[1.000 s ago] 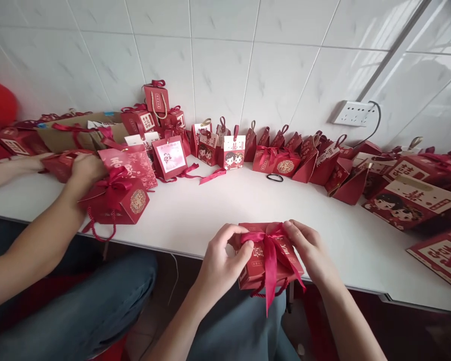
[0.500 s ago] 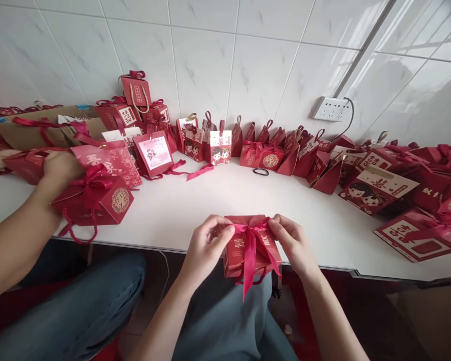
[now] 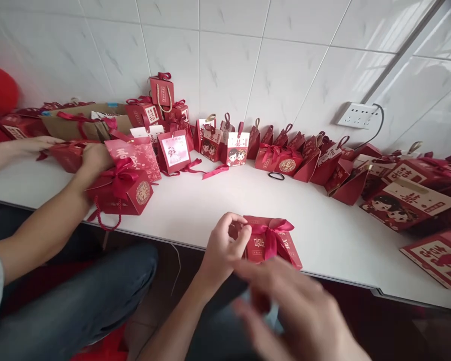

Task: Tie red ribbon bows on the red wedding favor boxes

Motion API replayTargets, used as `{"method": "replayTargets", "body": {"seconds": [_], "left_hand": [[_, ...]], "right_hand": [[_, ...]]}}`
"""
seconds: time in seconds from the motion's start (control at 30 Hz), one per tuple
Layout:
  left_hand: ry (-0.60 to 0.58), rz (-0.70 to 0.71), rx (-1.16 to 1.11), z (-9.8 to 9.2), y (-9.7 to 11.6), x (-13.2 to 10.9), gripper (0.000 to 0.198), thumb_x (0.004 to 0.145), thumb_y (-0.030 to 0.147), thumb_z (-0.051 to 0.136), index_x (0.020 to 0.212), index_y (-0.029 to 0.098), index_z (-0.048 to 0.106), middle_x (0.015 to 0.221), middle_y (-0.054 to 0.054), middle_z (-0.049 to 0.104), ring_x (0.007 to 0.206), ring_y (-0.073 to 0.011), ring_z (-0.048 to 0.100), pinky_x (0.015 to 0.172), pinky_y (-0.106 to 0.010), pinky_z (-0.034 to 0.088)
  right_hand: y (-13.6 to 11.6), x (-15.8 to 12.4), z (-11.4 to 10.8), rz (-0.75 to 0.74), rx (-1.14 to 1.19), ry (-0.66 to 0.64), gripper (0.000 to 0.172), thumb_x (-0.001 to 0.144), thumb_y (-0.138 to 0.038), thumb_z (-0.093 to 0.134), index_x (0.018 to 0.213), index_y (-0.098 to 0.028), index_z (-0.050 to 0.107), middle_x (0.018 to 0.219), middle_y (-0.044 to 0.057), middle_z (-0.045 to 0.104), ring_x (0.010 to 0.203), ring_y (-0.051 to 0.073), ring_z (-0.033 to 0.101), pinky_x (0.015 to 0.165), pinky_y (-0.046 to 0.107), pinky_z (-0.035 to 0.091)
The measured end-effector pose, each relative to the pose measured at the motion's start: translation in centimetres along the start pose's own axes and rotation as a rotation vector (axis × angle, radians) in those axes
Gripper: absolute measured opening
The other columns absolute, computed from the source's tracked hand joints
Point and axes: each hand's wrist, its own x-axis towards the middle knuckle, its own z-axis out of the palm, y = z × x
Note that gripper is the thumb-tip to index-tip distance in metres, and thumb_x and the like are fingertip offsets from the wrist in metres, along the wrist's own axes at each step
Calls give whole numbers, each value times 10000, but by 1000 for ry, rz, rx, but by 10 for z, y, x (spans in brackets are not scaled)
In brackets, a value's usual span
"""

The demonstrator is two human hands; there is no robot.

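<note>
A red gift box [image 3: 255, 245] with gold lettering lies at the table's front edge, a shiny red ribbon bow [image 3: 272, 233] tied across its top. The left side of the bow is pinched between the thumb and fingertips of my left hand [image 3: 227, 245]. My right hand [image 3: 293, 301] is off the ribbon, raised close to the camera in front of the box's lower part. It is blurred, with thumb and forefinger apart and nothing seen between them. It hides the box's near side and the ribbon tails.
At left, a co-worker's hands [image 3: 95, 158] hold a red box [image 3: 69, 155]; another bowed box [image 3: 124, 193] stands nearby. Several red gift boxes [image 3: 236, 150] line the tiled wall. A black hair band [image 3: 276, 176] lies mid-table. A white power strip [image 3: 357, 115] is on the wall.
My right hand has let go of the ribbon and come down toward the camera. My left hand still pinches the bow. The view has turned left.
</note>
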Motion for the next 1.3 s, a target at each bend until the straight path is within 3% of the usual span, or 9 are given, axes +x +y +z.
{"method": "replayTargets", "body": {"seconds": [0.1, 0.13, 0.2, 0.3, 0.4, 1.0, 1.13, 1.23, 1.3], "left_hand": [[-4, -6, 11, -6, 1, -1, 170, 809, 367, 524, 838, 200, 532, 735, 10, 554, 663, -128, 522, 599, -221, 401], [2, -12, 30, -8, 2, -1, 188, 819, 394, 512, 815, 206, 512, 703, 22, 529, 637, -123, 503, 588, -220, 390], [12, -40, 105, -11, 3, -1, 286, 832, 465, 485, 711, 210, 442, 611, 46, 437, 561, -114, 437, 542, -220, 346], [-39, -82, 236, -10, 6, 0, 449, 828, 551, 453, 590, 207, 288, 535, 58, 283, 490, -105, 321, 487, -228, 268], [-84, -81, 283, -7, 8, 2, 476, 824, 569, 449, 579, 206, 262, 529, 55, 263, 494, -106, 301, 488, -231, 255], [134, -78, 65, 19, -3, 2, 393, 871, 420, 441, 602, 209, 245, 560, 51, 233, 505, -95, 238, 453, -222, 233], [106, -92, 74, 13, -6, 7, 379, 858, 389, 440, 598, 210, 230, 561, 50, 212, 505, -98, 230, 460, -227, 232], [42, -77, 97, 5, -3, 10, 357, 866, 407, 400, 606, 207, 258, 579, 45, 251, 536, -104, 276, 496, -225, 271], [4, -93, 138, 1, 3, 10, 365, 862, 472, 400, 625, 206, 320, 583, 46, 309, 549, -106, 322, 512, -220, 300]], "right_hand": [[30, 0, -29, 143, -230, 239, 168, 869, -338, 551, 1013, -309, 634, 697, 5, 636, 533, 141, 550, 494, 254, 449], [43, 0, -39, 255, -308, 381, 157, 887, -369, 521, 957, -277, 626, 694, 15, 629, 544, 145, 546, 474, 251, 425], [69, 2, -56, 395, -376, 466, 273, 881, -475, 490, 832, -228, 596, 660, 27, 593, 547, 151, 512, 457, 254, 390], [97, 11, -64, 493, -273, 358, 429, 843, -602, 456, 717, -203, 551, 575, -1, 488, 512, 137, 421, 459, 256, 351], [109, 20, -58, 499, -148, 303, 492, 818, -655, 446, 640, -199, 493, 567, -19, 434, 524, 124, 379, 491, 254, 332], [113, 6, -28, 526, 378, 448, 439, 815, -600, 525, 653, -218, 382, 586, -48, 380, 512, 102, 318, 484, 242, 307], [118, 0, -35, 517, 413, 389, 422, 851, -584, 489, 669, -216, 391, 611, -39, 424, 554, 115, 412, 547, 244, 385], [126, -12, -46, 392, 448, 267, 410, 825, -637, 495, 917, -237, 482, 959, 41, 580, 931, 193, 568, 793, 301, 473], [130, -20, -52, 288, 414, 120, 738, 689, -706, 609, 1248, -282, 379, 1348, 102, 427, 1259, 262, 418, 974, 386, 420]]}}
